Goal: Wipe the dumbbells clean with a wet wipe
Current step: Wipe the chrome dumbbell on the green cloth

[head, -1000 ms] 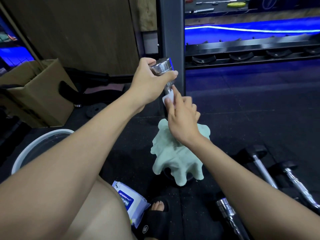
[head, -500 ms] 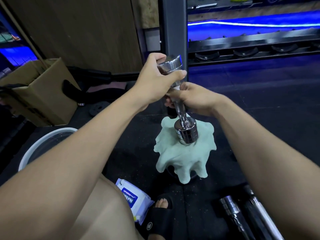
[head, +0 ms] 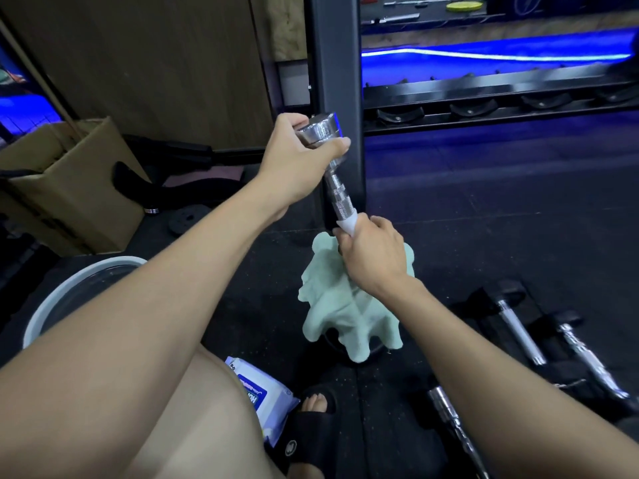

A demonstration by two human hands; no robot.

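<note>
A chrome dumbbell (head: 337, 188) stands tilted, its lower end hidden behind my right hand above a pale green towel (head: 345, 316). My left hand (head: 297, 160) grips the dumbbell's upper head. My right hand (head: 371, 254) is closed around the lower part of the knurled handle with a white wet wipe (head: 347, 224) wrapped around it. Other dumbbells with chrome handles (head: 518, 331) lie on the floor to the right. A blue and white pack of wet wipes (head: 259, 399) lies by my knee.
A white basin (head: 69, 292) sits on the black floor at left, a cardboard box (head: 69, 188) behind it. A black rack post (head: 340, 81) stands right behind the dumbbell, with a dumbbell rack (head: 484, 105) running right. My sandalled foot (head: 311, 430) is below the towel.
My right hand has slid with the wipe from the upper handle down to its lower part, now covering the lower head. The left hand keeps hold of the top head.
</note>
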